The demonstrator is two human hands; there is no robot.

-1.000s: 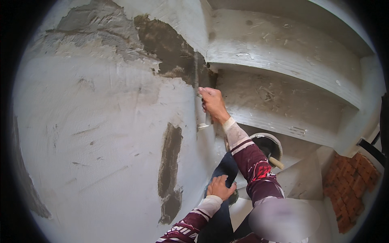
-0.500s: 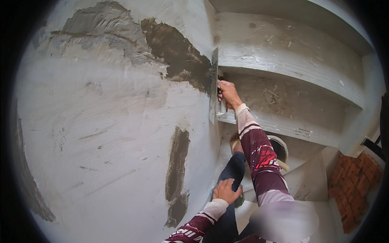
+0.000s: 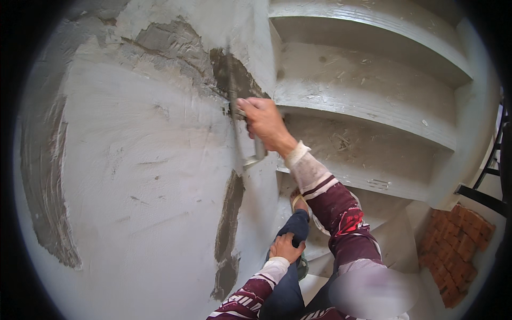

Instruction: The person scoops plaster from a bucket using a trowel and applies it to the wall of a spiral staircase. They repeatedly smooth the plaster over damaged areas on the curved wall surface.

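My right hand [image 3: 264, 124] is wrapped round the handle of a plastering trowel [image 3: 233, 88]. Seen nearly edge-on and smeared by motion, its long blade stands upright in the view, at the white wall [image 3: 144, 208]. Whether the blade touches the wall I cannot tell. Behind its upper end lies a dark grey patch of mortar [image 3: 248, 82]; a narrow vertical patch [image 3: 228, 234] runs down below its lower end. My left hand [image 3: 286, 248] rests on my bent left knee, fingers laid over the dark trousers, holding nothing.
Curved concrete steps [image 3: 352, 98] with scattered chips rise at the right of the wall. My sandalled foot [image 3: 300, 204] is on a lower step. Stacked orange bricks [image 3: 453, 250] lie at the lower right, below a dark bar [image 3: 482, 200]. Rough grey mortar [image 3: 45, 192] edges the far left.
My right hand has carried the trowel leftward from the wall's corner by the steps, across the dark patch. The view has shifted slightly. My left hand stays on the knee.
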